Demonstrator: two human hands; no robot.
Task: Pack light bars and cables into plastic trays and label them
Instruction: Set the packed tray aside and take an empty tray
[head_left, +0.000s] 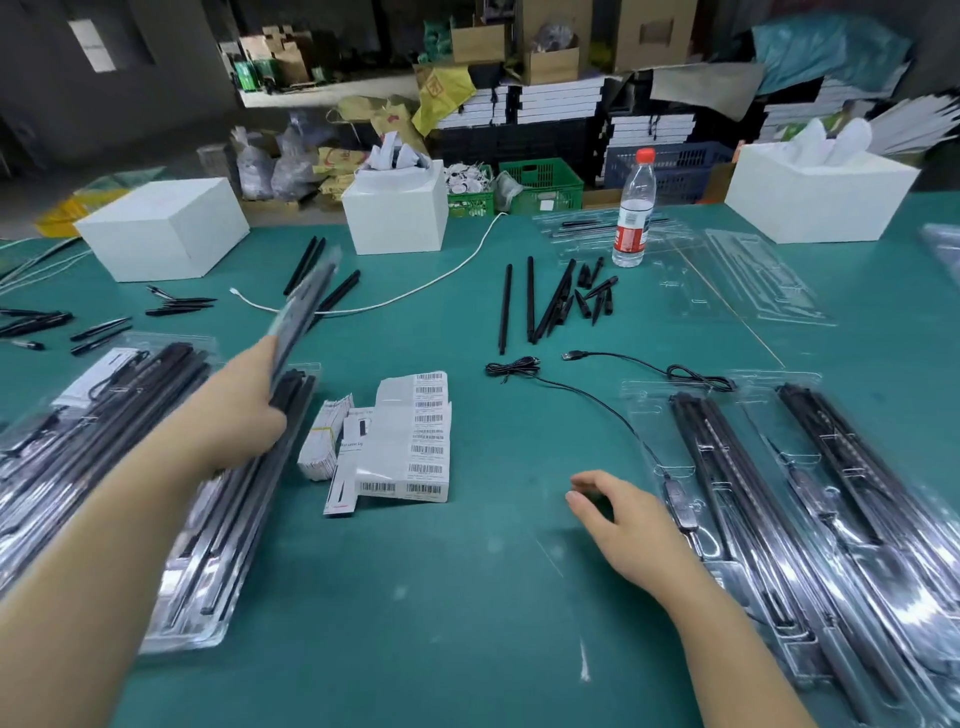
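While our left hand (244, 410) grips a packed tray (306, 306) by its near end, fingers curled round the edge and the tray lifted and tilted up toward the far side, our right hand (621, 519) hovers low over the green table (467, 597) with fingers loosely spread and holding nothing. The lifted tray is blurred, so we can only say it seems to carry black bars. Below the left hand lies a stack of filled trays (208, 519) at the near left. Just right of the right hand, two more filled trays (810, 493) lie side by side, and a black cable (613, 410) runs from the table's middle down onto the nearer one. Between the hands rest barcode label sheets (415, 436). Farther off lie loose black bars (550, 301), empty clear trays (737, 275), a water bottle (634, 213) and white boxes (161, 228).
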